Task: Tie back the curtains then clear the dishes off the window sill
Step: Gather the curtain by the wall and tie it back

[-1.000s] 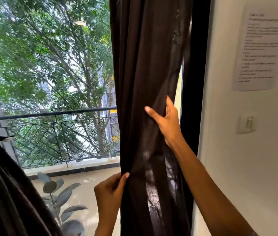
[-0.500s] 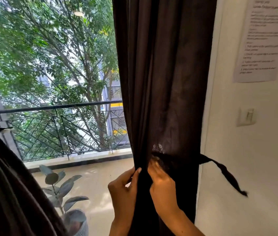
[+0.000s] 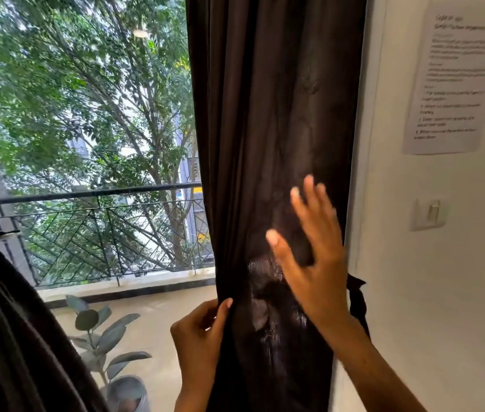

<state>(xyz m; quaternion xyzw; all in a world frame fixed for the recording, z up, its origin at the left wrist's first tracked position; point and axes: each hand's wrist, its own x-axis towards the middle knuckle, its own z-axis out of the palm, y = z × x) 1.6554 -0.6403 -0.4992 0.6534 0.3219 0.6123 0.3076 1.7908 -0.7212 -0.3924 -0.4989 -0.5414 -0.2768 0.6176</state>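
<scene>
A dark brown curtain (image 3: 265, 120) hangs gathered at the right side of the window. My left hand (image 3: 199, 331) pinches its left edge low down, thumb and fingers curled round the fabric. My right hand (image 3: 312, 251) is spread flat in front of the curtain, fingers straight and blurred with motion. A dark tie-back strap (image 3: 357, 301) hangs at the curtain's right edge against the wall. A second dark curtain (image 3: 12, 337) fills the lower left. No dishes or sill are in view.
A white wall (image 3: 443, 292) on the right carries a printed sheet (image 3: 452, 81) and a light switch (image 3: 430, 214). Beyond the glass are a balcony railing (image 3: 101, 233), a potted rubber plant (image 3: 107, 346) and trees.
My right hand has let go of the curtain's lower edge beside my left hand and risen, fingers spread, in front of the curtain. The tie-back strap now hangs down instead of sticking out right.
</scene>
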